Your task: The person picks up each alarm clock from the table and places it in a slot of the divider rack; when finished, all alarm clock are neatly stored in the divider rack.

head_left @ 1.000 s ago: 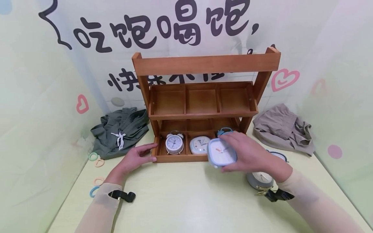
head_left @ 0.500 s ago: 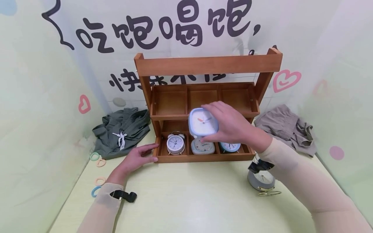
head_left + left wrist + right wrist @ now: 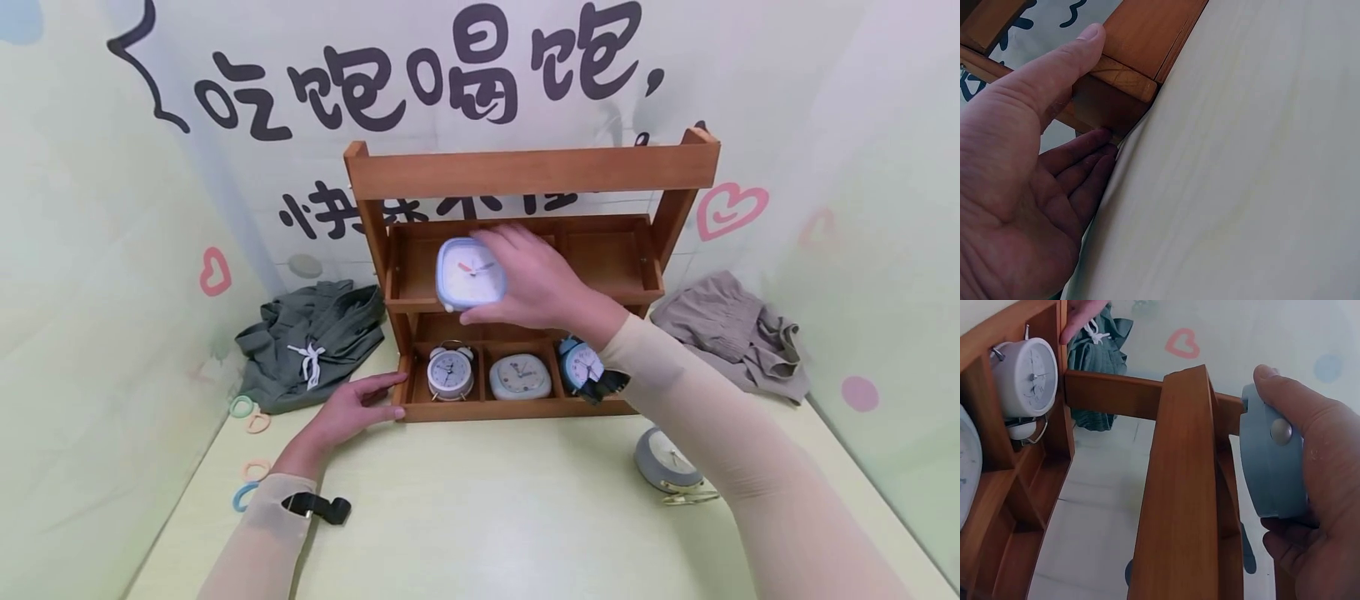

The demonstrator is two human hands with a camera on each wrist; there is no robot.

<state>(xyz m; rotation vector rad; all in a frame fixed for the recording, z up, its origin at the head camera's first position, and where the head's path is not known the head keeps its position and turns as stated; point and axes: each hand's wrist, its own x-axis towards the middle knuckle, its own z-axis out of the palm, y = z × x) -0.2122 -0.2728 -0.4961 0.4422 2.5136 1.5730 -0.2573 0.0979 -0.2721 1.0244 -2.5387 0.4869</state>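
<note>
My right hand (image 3: 528,279) grips a rounded-square clock (image 3: 472,275) with a pale blue rim and white face, in front of the upper shelf's left compartment. In the right wrist view the clock (image 3: 1275,450) is edge-on, held between thumb and fingers. My left hand (image 3: 360,408) touches the lower left corner of the wooden shelf (image 3: 525,410), thumb at the front and fairly straight fingers along the side. A white twin-bell alarm clock (image 3: 450,372), a pale oval clock (image 3: 520,377) and a blue alarm clock (image 3: 581,364) stand in the lower compartments, the last partly behind my right wrist.
A grey round clock (image 3: 667,460) lies on the table at the right, partly behind my right sleeve. Dark green clothing (image 3: 315,342) lies left of the shelf, taupe clothing (image 3: 731,333) right of it. Several coloured rings (image 3: 257,471) lie by my left arm.
My right hand has carried the blue-rimmed clock up and leftward, from before the lower shelf to before the upper shelf's left part. My left hand stays at the shelf corner.
</note>
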